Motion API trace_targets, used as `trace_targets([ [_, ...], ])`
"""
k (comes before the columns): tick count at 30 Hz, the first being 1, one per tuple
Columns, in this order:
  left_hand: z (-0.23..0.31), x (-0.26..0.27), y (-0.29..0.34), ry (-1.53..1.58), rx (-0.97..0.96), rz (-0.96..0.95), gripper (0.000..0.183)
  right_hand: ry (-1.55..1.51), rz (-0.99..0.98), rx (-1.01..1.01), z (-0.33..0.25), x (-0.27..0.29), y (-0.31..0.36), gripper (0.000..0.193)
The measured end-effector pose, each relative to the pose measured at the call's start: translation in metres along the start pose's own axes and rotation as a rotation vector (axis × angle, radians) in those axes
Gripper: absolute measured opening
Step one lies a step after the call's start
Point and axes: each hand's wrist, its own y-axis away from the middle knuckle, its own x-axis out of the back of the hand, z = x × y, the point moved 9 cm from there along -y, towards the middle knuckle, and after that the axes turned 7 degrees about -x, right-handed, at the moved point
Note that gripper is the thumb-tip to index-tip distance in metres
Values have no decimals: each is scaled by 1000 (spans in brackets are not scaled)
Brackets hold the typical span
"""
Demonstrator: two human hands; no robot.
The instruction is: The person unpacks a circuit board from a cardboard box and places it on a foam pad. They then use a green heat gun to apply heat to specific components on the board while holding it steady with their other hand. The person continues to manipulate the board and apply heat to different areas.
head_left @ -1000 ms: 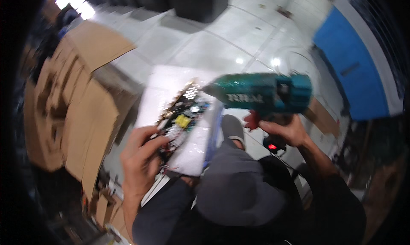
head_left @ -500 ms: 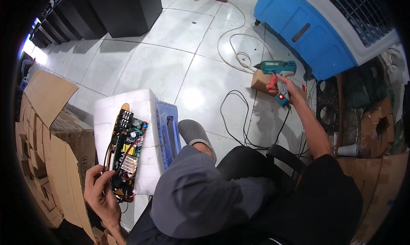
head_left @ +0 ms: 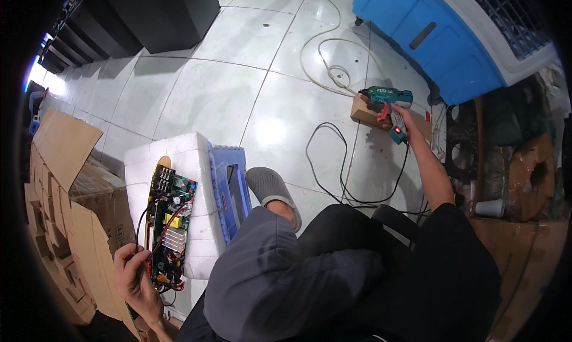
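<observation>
My left hand [head_left: 137,282] is closed at the left edge of a long green circuit board [head_left: 174,239], its thumb and finger pinching a black wire [head_left: 140,218]. The board carries silver heatsinks, a yellow part and several thin wires, and it lies on a white foam block [head_left: 195,154]. Out to the right, my right hand [head_left: 406,123] grips a teal hot glue gun [head_left: 388,97] by its handle, fingers around the red trigger. A red light glows at the handle's base. The gun's nozzle points left, over a small brown cardboard box [head_left: 424,126] on the floor.
A blue plastic crate [head_left: 239,163] stands beside the foam. Open cartons [head_left: 83,223] line the left. A black cable [head_left: 344,157] and a white cable [head_left: 307,65] loop across the tiles. A blue wheeled unit [head_left: 417,50] is at the far right; black cabinets [head_left: 173,14] stand far left.
The view has shifted slightly. The glue gun sits a little lower, closer over the cardboard box. My left hand keeps its pinch on the black wire, which now bows outward more.
</observation>
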Motion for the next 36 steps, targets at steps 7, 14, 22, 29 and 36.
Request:
trace_targets([
  [7,2,-1,-1,-10,29,-9,24,236,131,-110,15,35,-11,48],
  [14,15,0,-3,-85,1,-26,25,703,396,-18,-1,39,-12,67],
  [22,30,-2,-24,-153,-31,-126,25,1585,760,301,-47,22,25,64],
  [29,19,5,-18,37,83,-118,24,1301,404,686,-84,-170,67,44],
  [36,6,7,-11,143,147,-184,24,1233,-82,993,-73,-412,204,27],
])
